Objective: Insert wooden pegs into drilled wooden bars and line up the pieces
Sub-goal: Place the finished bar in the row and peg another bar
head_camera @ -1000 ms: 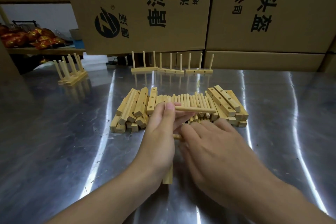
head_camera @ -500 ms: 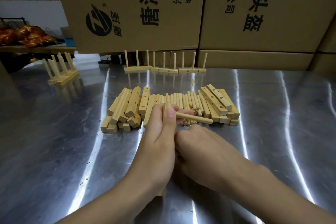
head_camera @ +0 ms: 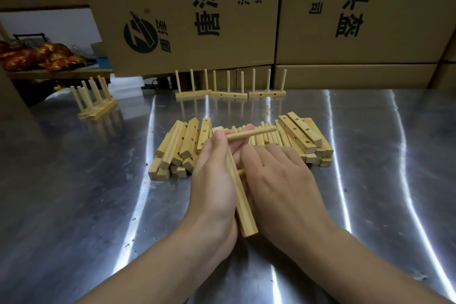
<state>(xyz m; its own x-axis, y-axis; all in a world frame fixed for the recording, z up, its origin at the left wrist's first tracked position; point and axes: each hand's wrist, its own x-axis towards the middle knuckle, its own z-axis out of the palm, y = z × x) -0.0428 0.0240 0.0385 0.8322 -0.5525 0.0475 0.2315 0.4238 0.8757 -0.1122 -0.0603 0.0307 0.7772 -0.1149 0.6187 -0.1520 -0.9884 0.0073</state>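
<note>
Bar (head_camera: 240, 195) — pale square wood w/ peg (head_camera: 251, 132) sticking sideways — clenched in left grip (head_camera: 212, 180); right grip (head_camera: 278, 180) unclear.

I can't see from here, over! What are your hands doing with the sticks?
Left hand holds bar, one peg seated. Right hand beside bar, working second peg. Nothing in the way.

Peg (head_camera: 251, 132) now higher, tilted upward.
</note>
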